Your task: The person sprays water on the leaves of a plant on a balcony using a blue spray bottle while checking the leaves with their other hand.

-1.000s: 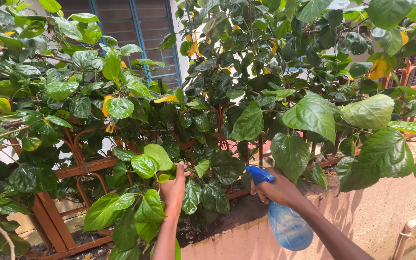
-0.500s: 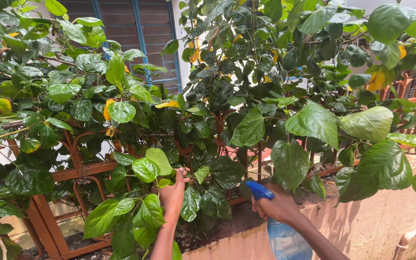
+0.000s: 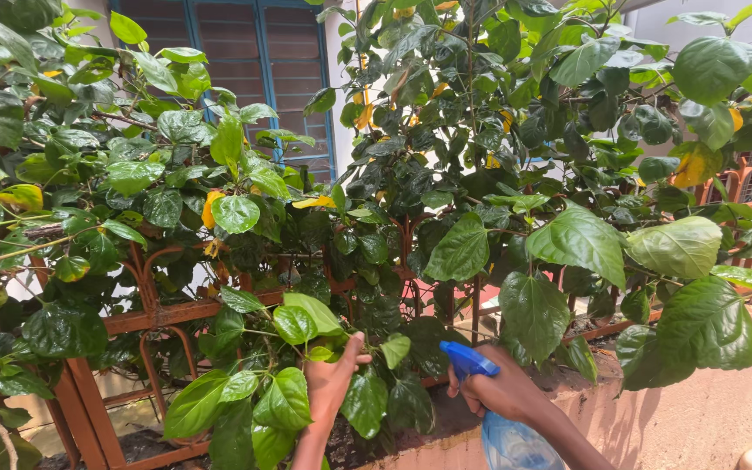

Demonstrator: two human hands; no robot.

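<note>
My left hand [image 3: 332,380] reaches up from the bottom edge and grips a leafy green twig [image 3: 299,324] low in the shrub [image 3: 446,174]. My right hand [image 3: 505,392] holds a clear blue spray bottle [image 3: 506,444] by its neck, finger on the trigger. Its blue nozzle [image 3: 463,357] points left toward the dark leaves between my hands. The bottle's lower part is cut off by the frame's bottom edge.
A rust-brown metal railing [image 3: 158,313] runs behind the foliage above a low pink wall [image 3: 698,418]. A blue-framed louvred window [image 3: 254,52] shows behind the shrub. Several yellow leaves [image 3: 211,209] hang among the green. Large leaves [image 3: 580,239] droop at right.
The view has tilted up, so both hands and the bottle sit lower in frame. My left hand keeps hold of the twig; the bottle stays aimed left.
</note>
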